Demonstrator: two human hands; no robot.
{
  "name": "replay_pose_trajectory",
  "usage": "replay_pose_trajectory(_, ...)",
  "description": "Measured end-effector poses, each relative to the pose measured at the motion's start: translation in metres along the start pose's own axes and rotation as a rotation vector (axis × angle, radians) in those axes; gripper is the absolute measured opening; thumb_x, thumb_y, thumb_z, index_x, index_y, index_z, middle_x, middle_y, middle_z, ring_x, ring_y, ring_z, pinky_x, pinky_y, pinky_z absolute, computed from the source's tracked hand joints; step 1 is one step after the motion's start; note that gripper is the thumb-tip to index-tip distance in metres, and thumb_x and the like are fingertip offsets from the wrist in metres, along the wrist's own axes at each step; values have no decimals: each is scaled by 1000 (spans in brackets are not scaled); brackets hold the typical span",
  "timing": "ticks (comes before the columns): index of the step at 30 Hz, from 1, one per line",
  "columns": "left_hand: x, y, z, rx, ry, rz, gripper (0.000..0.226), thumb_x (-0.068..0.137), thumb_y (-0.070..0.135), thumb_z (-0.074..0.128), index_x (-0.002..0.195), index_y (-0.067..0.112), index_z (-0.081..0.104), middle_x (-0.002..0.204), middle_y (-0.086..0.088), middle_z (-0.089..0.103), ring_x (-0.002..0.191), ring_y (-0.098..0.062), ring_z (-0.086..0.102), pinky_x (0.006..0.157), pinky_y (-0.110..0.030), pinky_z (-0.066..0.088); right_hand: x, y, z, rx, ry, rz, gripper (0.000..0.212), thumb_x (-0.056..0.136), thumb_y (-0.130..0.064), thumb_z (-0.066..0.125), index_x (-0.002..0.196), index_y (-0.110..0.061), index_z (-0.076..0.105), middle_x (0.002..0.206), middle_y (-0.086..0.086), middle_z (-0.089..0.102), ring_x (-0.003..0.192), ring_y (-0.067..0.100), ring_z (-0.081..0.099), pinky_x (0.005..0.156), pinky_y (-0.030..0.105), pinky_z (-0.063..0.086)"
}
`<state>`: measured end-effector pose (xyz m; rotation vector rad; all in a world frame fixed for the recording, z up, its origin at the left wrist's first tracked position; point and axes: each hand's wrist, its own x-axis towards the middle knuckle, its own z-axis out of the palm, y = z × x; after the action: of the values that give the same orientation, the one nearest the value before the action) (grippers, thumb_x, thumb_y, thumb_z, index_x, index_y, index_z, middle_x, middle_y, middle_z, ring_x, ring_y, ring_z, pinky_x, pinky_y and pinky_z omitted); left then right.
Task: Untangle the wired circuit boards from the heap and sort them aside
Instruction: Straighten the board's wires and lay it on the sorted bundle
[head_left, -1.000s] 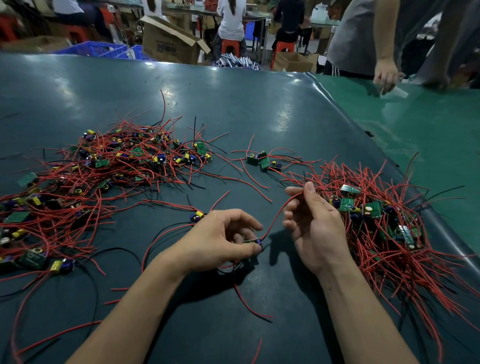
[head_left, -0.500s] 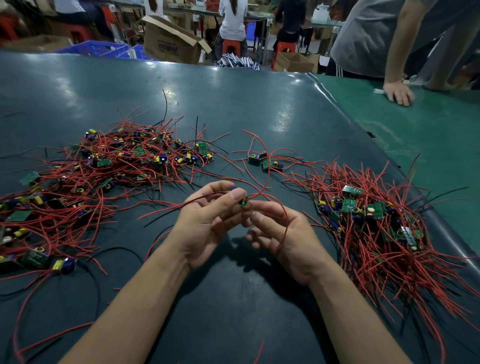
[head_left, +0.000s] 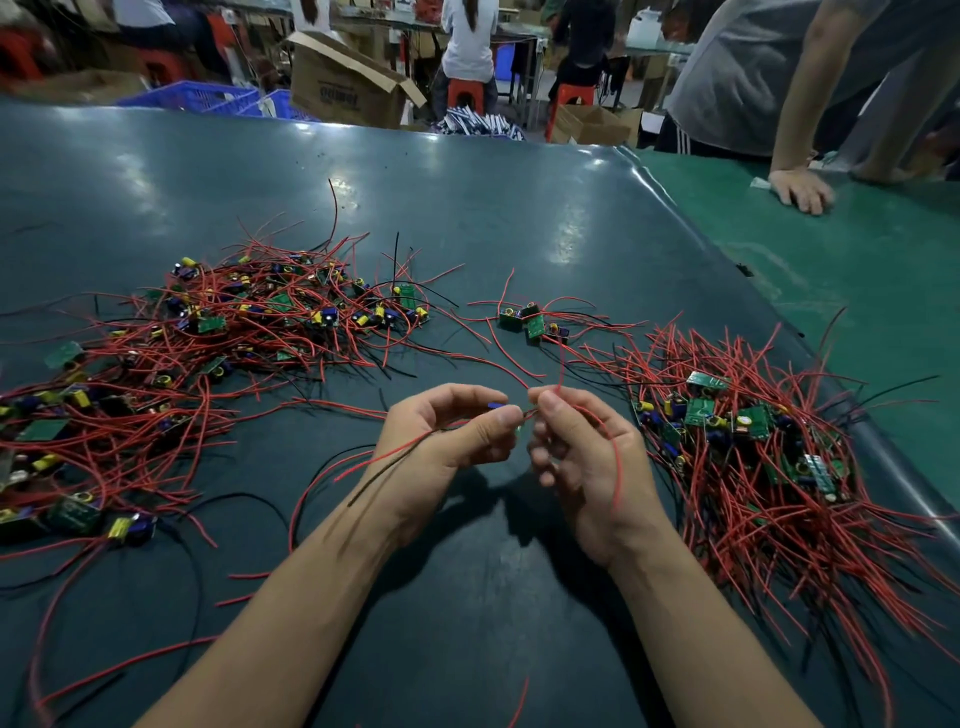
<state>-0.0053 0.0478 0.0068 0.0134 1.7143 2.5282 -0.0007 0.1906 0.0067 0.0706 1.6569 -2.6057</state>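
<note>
Head view, surroundings: a tangled heap (head_left: 218, 353) of red-wired boards is lying at the left of the dark surface (head_left: 467, 208); a sorted pile (head_left: 769, 457) is lying at the right; a small cluster (head_left: 530, 322) is sitting between them, above the hands. A cardboard box (head_left: 343, 83) is standing at upper centre; another person's hand (head_left: 800, 189) is resting at upper right.
Left hand (head_left: 452, 436): its grip is pinching a small circuit board (head_left: 501, 410), mostly hidden by fingers.
Right hand (head_left: 582, 452): its grip is pinching a red wire (head_left: 615, 457).
Board's wires: trailing toward lower left across the left wrist.
</note>
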Motion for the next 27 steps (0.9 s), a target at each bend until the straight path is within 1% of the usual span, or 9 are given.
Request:
replay_pose_trajectory(3, 1, 1, 0, -75, 20, -11, 21, 64, 12, 77, 83, 7, 67, 71, -6, 69, 61, -16, 67, 58, -21, 54, 4, -7, -4, 203, 66, 50, 15, 75, -27, 66, 79, -14, 74, 60, -4, 53, 46, 6, 45, 38, 16, 32)
replay_pose_trajectory(7, 2, 0, 1, -116, 63, 9, 22, 65, 9, 77, 83, 6, 66, 73, -7, 68, 61, -17, 67, 59, -21, 54, 9, -13, -11, 454, 168, 143, 17, 78, -24, 64, 87, -10, 64, 69, -1, 54, 49, 5, 48, 38, 14, 36)
replay_pose_trajectory(11, 5, -4, -3, 27, 172, 186, 24, 64, 7, 82, 83, 8, 67, 75, -5, 70, 67, -19, 68, 66, -27, 58, 5, -6, -5, 195, 96, 339, 40, 71, -28, 70, 103, -4, 66, 74, 2, 61, 54, 5, 56, 42, 11, 42)
replay_pose_trajectory(14, 4, -7, -3, 161, 214, 295, 23, 68, 4, 84, 84, 10, 68, 77, -5, 73, 69, -20, 70, 69, -27, 58, 6, -6, -6, 329, 77, 408, 32, 74, -26, 68, 95, -3, 66, 67, 1, 58, 46, 3, 53, 39, 10, 41)
replay_pose_trajectory(18, 4, -9, 0, 64, 298, 286, 21, 71, 2, 82, 84, 10, 68, 78, -5, 73, 71, -20, 71, 67, -23, 56, 9, -15, -16, 634, 100, 355, 16, 78, -20, 65, 86, -7, 68, 68, -1, 59, 48, 3, 55, 38, 9, 42)
replay_pose_trajectory(20, 5, -10, 1, 80, 296, 298, 22, 71, 2, 82, 84, 11, 67, 77, -3, 73, 73, -19, 70, 69, -24, 56, 8, -11, -14, 513, 93, 337, 20, 78, -22, 66, 89, -6, 70, 69, 1, 61, 49, 4, 56, 38, 10, 42)
replay_pose_trajectory(23, 4, -12, 0, 201, 235, 376, 23, 70, 1, 83, 85, 9, 67, 78, -3, 73, 75, -12, 70, 71, -19, 54, 5, 1, -4, 20, 90, 246, 33, 86, -37, 63, 89, -4, 72, 66, 2, 66, 47, 6, 55, 39, 15, 42)
replay_pose_trajectory(24, 3, -13, 0, 260, 201, 409, 23, 70, 1, 83, 85, 9, 67, 80, -4, 73, 75, -12, 70, 71, -19, 54, 4, 4, -2, -62, 92, 203, 37, 84, -40, 63, 89, -5, 72, 66, 2, 66, 47, 8, 55, 39, 17, 42)
replay_pose_trajectory(27, -1, -15, 0, 410, 139, 478, 24, 70, 8, 85, 85, 17, 69, 81, -2, 73, 76, -15, 71, 74, -23, 55, 4, 1, -3, 25, 67, 229, 43, 81, -44, 62, 93, -4, 71, 64, 0, 61, 45, 7, 50, 37, 16, 37)
